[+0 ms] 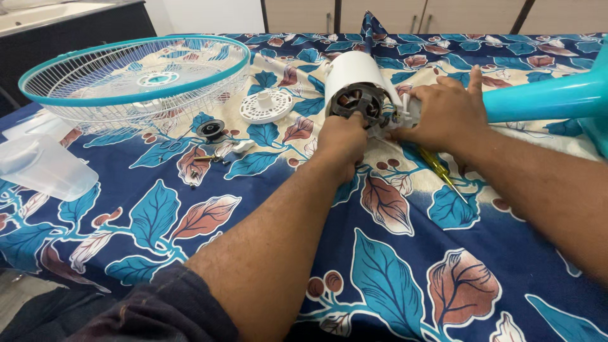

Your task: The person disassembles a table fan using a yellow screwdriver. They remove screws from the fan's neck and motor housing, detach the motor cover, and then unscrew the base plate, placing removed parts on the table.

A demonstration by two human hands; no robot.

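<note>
Motor (356, 101), white-cased with its windings bared, lies at upper centre of the frame on the leaf-print cloth (392, 278). Your left hand (342, 142) presses its curled fingers against the motor's open face; your right hand (443, 111) wraps the teal neck (544, 98) end just beside it. A grille (136, 79) sits upper left, screws (209, 158) below it, a yellow screwdriver (440, 166) under your right wrist.

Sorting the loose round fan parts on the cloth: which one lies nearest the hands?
The white slotted disc, just left of the motor that the left hand touches. The small black round cap and the teal-rimmed grille lie farther left.
</note>
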